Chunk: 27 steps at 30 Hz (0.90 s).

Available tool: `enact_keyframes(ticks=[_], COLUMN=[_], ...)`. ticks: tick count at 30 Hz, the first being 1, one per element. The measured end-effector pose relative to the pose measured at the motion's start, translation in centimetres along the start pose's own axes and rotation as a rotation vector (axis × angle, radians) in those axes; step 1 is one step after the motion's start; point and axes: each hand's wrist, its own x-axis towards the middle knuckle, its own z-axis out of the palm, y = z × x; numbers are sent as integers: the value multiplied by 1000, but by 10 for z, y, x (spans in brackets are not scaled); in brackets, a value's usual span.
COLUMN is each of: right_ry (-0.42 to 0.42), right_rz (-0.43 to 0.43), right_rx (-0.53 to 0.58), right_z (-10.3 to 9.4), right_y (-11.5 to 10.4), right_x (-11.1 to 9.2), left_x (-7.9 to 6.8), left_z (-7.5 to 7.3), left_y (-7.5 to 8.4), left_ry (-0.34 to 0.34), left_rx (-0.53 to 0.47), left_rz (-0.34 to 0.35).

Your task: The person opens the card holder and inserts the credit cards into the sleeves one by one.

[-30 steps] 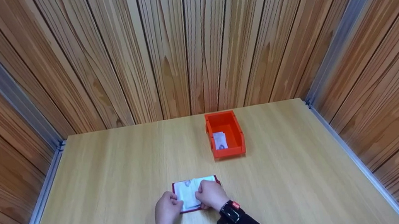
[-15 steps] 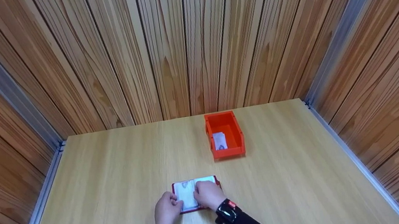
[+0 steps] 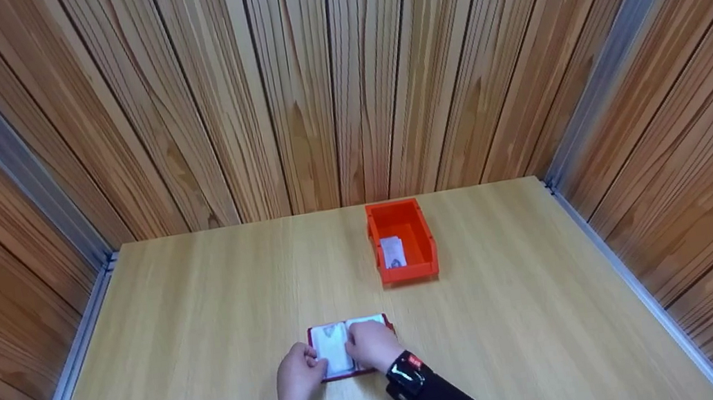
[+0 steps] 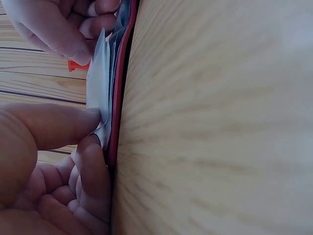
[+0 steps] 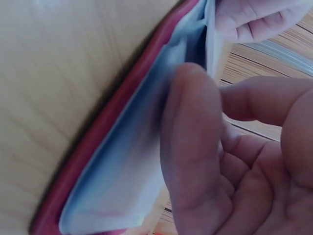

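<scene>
A small red-covered card holder [image 3: 334,355] lies spread out on the table, with pale, sleeve-like pages; the left one bears a grey mark near its top. At its left edge my left hand [image 3: 298,373] pinches the pages between thumb and index finger, as the left wrist view shows. My right hand [image 3: 373,345] is over the middle and covers much of the right side. In the right wrist view its index finger [image 5: 190,132] lies along a page, with the thumb close by at the upright page edge. Whether a loose card is between them is hidden.
An orange-red bin [image 3: 410,270] stands farther back, slightly right of the card holder. White cards [image 3: 394,250] with a grey mark lie inside it. Wood-plank walls [image 3: 300,96] enclose the table [image 3: 204,305] at the back and both sides.
My right hand has shifted slightly left over the card holder, and its fingers near the lower middle edge have drawn in. The left hand keeps its place.
</scene>
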Motion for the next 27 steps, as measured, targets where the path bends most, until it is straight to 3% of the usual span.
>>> enact_keyframes(ticks=[6, 14, 27], right_ry=[105, 209, 281], right_rz=[-25, -39, -78], right_rx=[21, -54, -100], right_z=[-7, -12, -9], right_y=[6, 18, 37], right_x=[1, -2, -6], left_x=[0, 0, -1], left_z=[1, 1, 0], left_y=[0, 3, 5], left_ry=[-9, -29, -25], left_rx=[12, 4, -4], left_rz=[-20, -71, -89])
